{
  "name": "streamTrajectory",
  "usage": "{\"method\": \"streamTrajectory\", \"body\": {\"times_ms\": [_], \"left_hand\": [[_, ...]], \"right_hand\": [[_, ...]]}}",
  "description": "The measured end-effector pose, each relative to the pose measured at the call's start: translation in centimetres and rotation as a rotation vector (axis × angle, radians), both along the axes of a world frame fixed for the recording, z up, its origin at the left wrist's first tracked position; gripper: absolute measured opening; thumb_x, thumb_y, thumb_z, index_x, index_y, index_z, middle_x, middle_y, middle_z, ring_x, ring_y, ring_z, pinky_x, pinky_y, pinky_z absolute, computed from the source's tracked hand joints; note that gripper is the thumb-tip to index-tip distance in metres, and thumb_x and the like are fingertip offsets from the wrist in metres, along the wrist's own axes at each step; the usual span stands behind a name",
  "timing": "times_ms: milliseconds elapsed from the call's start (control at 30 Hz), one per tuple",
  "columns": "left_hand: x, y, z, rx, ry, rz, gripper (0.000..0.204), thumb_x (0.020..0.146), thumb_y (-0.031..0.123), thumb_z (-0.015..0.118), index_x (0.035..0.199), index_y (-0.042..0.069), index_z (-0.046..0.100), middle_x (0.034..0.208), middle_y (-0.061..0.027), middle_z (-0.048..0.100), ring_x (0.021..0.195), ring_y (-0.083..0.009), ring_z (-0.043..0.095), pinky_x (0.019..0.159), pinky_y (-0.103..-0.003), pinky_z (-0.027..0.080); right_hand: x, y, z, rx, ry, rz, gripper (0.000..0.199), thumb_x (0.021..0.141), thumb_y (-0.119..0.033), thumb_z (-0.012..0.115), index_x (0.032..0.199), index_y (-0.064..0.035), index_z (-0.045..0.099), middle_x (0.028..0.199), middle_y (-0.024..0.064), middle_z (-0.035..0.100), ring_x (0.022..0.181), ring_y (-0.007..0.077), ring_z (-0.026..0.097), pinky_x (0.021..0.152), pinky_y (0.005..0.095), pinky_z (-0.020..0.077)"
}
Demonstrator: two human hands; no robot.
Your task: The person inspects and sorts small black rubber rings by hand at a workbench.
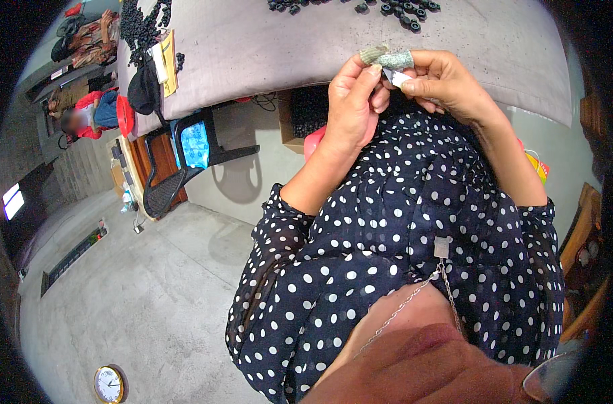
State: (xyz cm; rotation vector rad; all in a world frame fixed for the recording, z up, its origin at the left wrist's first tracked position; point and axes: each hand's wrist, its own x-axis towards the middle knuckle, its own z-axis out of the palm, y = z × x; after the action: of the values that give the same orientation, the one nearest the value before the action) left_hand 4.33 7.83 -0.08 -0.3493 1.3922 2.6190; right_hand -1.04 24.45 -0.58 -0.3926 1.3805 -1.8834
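Observation:
My left hand (pixel 352 104) and my right hand (pixel 441 82) meet just in front of the near edge of a grey cloth-covered table (pixel 266 47). Worn greenish finger covers (pixel 387 58) sit on the fingertips that touch at the top. My right hand pinches a small pale object (pixel 398 77), and my left thumb and fingers press against it from the left. I cannot tell what the small object is. Small black ring-shaped parts (pixel 404 12) lie on the table beyond my hands.
More black parts (pixel 141 27) are heaped at the table's left end beside a black cap (pixel 143 87) and a yellow card (pixel 168 64). A dark plastic chair (pixel 185 161) stands left of me. A person in red (pixel 87 114) sits far left. A clock (pixel 109 384) lies on the concrete floor.

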Motion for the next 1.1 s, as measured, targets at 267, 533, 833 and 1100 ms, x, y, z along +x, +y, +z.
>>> {"method": "streamTrajectory", "body": {"times_ms": [267,533,833,1100], "left_hand": [[-0.1,-0.2,0.2,0.025,0.019,-0.032,0.020,0.091,0.012,0.048,0.108,0.003,0.052,0.072,-0.0004,0.051,0.053,-0.0053,0.040,0.046,-0.018,0.033],[-0.1,-0.3,0.0,0.084,0.026,-0.077,0.021,0.091,0.014,0.047,0.109,0.004,0.052,0.072,-0.0005,0.052,0.052,-0.0051,0.040,0.046,-0.018,0.032],[-0.1,-0.6,-0.3,0.183,-0.010,-0.119,0.026,0.090,0.013,0.049,0.114,0.005,0.050,0.077,-0.0034,0.053,0.052,-0.0049,0.039,0.048,-0.018,0.036],[-0.1,-0.7,-0.1,0.171,0.024,-0.114,0.026,0.089,0.013,0.049,0.114,0.006,0.049,0.082,-0.0040,0.057,0.051,-0.0046,0.039,0.046,-0.018,0.035]], "right_hand": [[-0.1,-0.1,0.4,-0.022,-0.013,0.012,0.032,0.080,-0.026,0.066,0.104,-0.0046,0.061,0.067,-0.0033,0.059,0.044,0.0016,0.044,0.036,0.0146,0.0287],[-0.2,0.1,-0.7,-0.030,-0.044,0.016,0.029,0.079,-0.025,0.067,0.100,-0.0055,0.062,0.061,-0.0051,0.053,0.043,0.0020,0.044,0.035,0.0152,0.0281],[-0.3,-0.2,-1.3,-0.049,-0.106,0.028,0.024,0.081,-0.020,0.065,0.100,-0.0048,0.062,0.061,-0.0044,0.054,0.042,0.0020,0.042,0.035,0.0157,0.0273],[-0.1,0.0,0.0,-0.055,-0.030,0.045,0.035,0.077,-0.020,0.069,0.106,-0.0045,0.059,0.066,-0.0029,0.055,0.044,0.0028,0.044,0.035,0.0146,0.0286]]}}
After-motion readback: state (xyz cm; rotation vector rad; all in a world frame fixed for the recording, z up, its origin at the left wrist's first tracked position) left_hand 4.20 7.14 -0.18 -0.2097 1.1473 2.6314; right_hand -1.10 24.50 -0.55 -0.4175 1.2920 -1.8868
